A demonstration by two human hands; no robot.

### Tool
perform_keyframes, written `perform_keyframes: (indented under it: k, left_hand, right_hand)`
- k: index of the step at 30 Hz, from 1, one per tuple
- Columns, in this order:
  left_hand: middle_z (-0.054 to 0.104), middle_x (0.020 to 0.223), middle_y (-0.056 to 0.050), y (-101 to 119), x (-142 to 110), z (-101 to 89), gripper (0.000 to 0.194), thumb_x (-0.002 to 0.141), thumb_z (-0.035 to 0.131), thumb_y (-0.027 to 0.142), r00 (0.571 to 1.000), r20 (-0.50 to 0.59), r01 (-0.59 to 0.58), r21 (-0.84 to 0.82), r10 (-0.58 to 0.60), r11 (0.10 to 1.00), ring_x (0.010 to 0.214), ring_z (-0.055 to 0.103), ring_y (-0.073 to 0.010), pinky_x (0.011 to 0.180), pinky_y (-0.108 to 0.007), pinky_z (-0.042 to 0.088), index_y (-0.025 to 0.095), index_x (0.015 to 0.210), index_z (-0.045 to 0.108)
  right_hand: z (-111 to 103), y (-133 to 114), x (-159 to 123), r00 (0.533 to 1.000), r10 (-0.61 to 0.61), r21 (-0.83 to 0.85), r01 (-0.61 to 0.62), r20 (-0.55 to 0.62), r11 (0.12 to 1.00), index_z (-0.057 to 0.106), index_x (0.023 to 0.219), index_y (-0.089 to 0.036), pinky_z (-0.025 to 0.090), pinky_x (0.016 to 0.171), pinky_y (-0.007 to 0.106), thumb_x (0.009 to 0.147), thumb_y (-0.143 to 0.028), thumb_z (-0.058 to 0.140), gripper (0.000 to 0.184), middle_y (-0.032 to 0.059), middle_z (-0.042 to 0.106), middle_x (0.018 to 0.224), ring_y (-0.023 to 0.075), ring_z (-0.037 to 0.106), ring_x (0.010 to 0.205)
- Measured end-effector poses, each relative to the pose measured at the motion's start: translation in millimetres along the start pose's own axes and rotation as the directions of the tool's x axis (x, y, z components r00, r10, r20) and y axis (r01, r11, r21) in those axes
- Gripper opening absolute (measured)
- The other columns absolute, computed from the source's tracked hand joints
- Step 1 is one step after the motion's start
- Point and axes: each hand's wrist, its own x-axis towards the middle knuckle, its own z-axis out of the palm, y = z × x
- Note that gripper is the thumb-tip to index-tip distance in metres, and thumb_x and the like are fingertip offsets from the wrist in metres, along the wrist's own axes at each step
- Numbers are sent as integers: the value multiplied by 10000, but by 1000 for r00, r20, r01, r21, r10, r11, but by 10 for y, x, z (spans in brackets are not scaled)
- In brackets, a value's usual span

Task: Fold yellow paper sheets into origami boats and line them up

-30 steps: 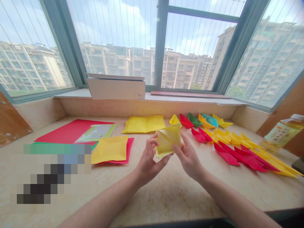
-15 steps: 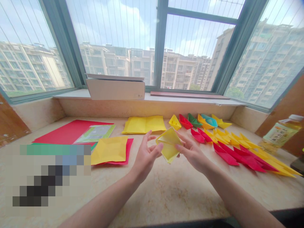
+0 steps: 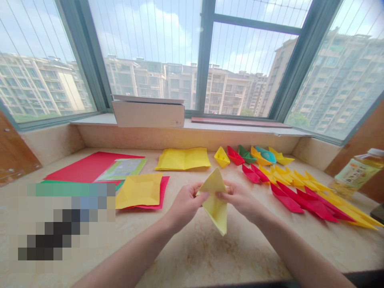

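Note:
A folded piece of yellow paper (image 3: 215,200) is held upright above the countertop, narrow and pointed at top and bottom. My left hand (image 3: 189,200) grips its left edge, thumb on the near face and fingers behind. On the opposite edge my right hand (image 3: 239,198) pinches it the same way. Most of the fingers are hidden behind the paper. Beyond it lies a stack of yellow paper (image 3: 183,159) with a crease down the middle. Left of my left hand, a yellow sheet (image 3: 139,191) rests on a red sheet (image 3: 164,193).
Folded paper boats, among them a green one (image 3: 247,154) and a blue one (image 3: 265,155), line the back right. Red (image 3: 286,198) and yellow folded pieces spread nearer. A bottle (image 3: 357,172) stands far right, large red paper (image 3: 93,166) lies left, and a white box (image 3: 148,113) sits on the sill.
The yellow paper has gone from a squarish diamond to a taller, narrower pointed shape. Both hands have come lower and closer together, with the fingers curled in behind it.

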Motion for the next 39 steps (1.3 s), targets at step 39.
perform_keyframes:
  k: [39]
  left_hand:
    - [744,954,-116,-16,254,-430,475,799,660,583,829,-522,-381,-259,203,888,985,690,-255,875,-364,524,146,986,667]
  right_hand:
    - [876,-134,452,646,-741,-854,477,181,207,544,1372,-217,448,974,444,939,-165,491,439,89,591,1388,281,541,1183]
